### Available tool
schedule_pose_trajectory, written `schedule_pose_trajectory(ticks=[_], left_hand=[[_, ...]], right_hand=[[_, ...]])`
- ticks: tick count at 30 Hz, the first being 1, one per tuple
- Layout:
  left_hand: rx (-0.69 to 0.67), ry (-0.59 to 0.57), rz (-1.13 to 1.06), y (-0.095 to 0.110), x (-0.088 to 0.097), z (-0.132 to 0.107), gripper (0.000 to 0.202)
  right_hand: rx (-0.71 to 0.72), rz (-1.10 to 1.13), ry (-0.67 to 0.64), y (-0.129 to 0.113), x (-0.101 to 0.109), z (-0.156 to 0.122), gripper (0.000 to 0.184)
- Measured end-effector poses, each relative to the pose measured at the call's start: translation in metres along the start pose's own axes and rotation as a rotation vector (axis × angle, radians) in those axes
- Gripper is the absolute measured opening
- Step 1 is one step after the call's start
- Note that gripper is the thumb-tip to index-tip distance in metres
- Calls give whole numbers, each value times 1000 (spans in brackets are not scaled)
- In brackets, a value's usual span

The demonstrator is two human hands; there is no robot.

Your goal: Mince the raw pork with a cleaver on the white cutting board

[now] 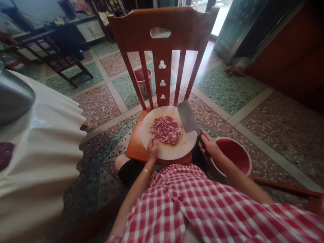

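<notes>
A flat mound of minced meat (166,130), red flecked with white fat, lies on a round pale chopping board (174,154). The board rests on the seat of a wooden chair (136,145). My right hand (209,144) is wrapped round the dark handle of a cleaver (187,116). Its broad grey blade is raised over the board's right edge, apart from the meat. At the board's lower left, my left hand (153,148) is closed with curled fingers, close beside the mound; whatever its fingers hold, if anything, is hidden.
A red-lined bucket (233,155) stands on the floor to the right, and a smaller bin (143,81) behind the chair. On the left is a table with a pale cloth (50,135) and a metal vessel (15,94). The chair's tall back (162,44) rises beyond the board.
</notes>
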State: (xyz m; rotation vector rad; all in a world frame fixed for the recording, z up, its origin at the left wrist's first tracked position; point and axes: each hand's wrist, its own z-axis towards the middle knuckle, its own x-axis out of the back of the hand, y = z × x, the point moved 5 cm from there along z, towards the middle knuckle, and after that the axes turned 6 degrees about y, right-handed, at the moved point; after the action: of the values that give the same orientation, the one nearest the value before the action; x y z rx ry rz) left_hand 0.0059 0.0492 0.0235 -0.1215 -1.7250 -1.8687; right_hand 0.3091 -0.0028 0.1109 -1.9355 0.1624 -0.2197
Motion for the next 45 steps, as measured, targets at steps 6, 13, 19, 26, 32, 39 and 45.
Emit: schedule_pose_trajectory(ticks=[6, 13, 19, 26, 32, 39, 45], left_hand=[[2, -19, 14, 5, 1, 0, 22], [-12, -6, 48, 4, 1, 0, 22], [-19, 1, 46, 8, 2, 0, 21], [-35, 16, 35, 6, 2, 0, 22], [-11, -4, -10, 0, 0, -1, 21], [-18, 24, -26, -1, 0, 0, 21], [-23, 9, -10, 0, 0, -1, 22]], right_hand=[[-374, 292, 86, 105, 7, -54, 66], [-292, 207, 17, 103, -65, -19, 68], [259, -500, -13, 31, -74, 19, 50], [470, -1135, -146, -16, -85, 23, 47], [743, -743, -37, -99, -78, 1, 49], [483, -912, -135, -27, -100, 31, 46], [694, -812, -89, -71, -98, 11, 48]])
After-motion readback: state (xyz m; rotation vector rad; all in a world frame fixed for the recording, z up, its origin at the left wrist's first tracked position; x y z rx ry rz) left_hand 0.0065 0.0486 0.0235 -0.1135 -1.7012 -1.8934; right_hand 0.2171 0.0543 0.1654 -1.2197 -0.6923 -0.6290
